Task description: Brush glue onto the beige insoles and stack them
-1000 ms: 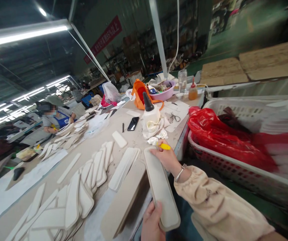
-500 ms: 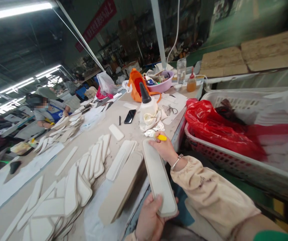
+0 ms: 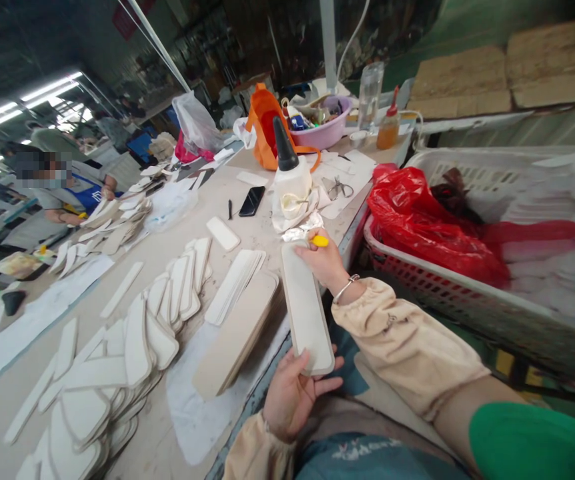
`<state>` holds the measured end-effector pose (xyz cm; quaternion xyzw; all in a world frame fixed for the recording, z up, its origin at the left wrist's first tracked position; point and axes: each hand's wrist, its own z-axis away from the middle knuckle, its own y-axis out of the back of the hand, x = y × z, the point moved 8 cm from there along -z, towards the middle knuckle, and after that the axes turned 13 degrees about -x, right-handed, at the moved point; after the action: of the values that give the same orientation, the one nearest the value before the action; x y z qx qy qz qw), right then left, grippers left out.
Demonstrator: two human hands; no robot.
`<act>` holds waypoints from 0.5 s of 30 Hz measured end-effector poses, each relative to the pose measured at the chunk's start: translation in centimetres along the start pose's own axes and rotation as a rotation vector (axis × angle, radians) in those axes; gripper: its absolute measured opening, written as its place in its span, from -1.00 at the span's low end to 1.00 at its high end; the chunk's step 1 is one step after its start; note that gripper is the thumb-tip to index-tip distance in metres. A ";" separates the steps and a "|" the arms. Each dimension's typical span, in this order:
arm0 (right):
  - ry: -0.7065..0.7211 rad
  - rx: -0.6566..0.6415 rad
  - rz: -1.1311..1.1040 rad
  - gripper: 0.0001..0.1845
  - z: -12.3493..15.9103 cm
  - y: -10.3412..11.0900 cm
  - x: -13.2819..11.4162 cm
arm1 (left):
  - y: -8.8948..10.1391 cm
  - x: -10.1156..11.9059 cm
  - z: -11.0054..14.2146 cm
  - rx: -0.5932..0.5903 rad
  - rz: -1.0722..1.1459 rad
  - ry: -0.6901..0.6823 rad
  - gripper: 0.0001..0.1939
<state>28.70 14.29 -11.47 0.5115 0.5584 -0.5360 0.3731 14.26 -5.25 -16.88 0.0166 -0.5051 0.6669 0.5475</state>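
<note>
My left hand (image 3: 290,397) grips the near end of a long white padded strip (image 3: 306,308) with a grey border. It reaches out over the table edge. My right hand (image 3: 325,263) rests at the strip's far end and is closed round a small yellow-handled tool (image 3: 319,241). A white glue bottle (image 3: 288,185) with a black nozzle stands on a rag just beyond my right hand. A thick stack of tan strips (image 3: 237,330) lies on the table left of the held strip.
Several white cut pieces (image 3: 132,340) are fanned over the beige table (image 3: 177,247). A phone (image 3: 251,200), scissors (image 3: 338,189), an orange bag (image 3: 263,123) and a purple bowl (image 3: 323,130) sit farther back. A white basket (image 3: 447,293) with a red bag (image 3: 422,227) stands at right. A co-worker (image 3: 57,190) sits far left.
The view has tipped downward, bringing my lap and left sleeve into sight. My left hand has shifted on the strip's near end. My right hand stays at the far end.
</note>
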 end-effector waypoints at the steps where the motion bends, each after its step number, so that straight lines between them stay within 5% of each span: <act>1: -0.003 0.000 0.009 -0.65 0.0 0.1 0.0 | 0.1 0.0 0.0 0.013 -0.023 -0.012 -0.51; 7: 0.001 -0.010 0.057 -0.66 -0.1 0.3 0.2 | 0.3 0.2 -0.1 0.084 -0.130 -0.091 -0.42; 15: -0.002 -0.003 0.074 -0.69 0.0 0.3 0.2 | 0.2 0.0 0.1 0.033 -0.112 -0.074 -0.37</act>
<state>29.01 14.30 -11.70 0.5308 0.5396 -0.5213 0.3941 14.05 -5.24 -16.98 0.0787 -0.5122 0.6424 0.5646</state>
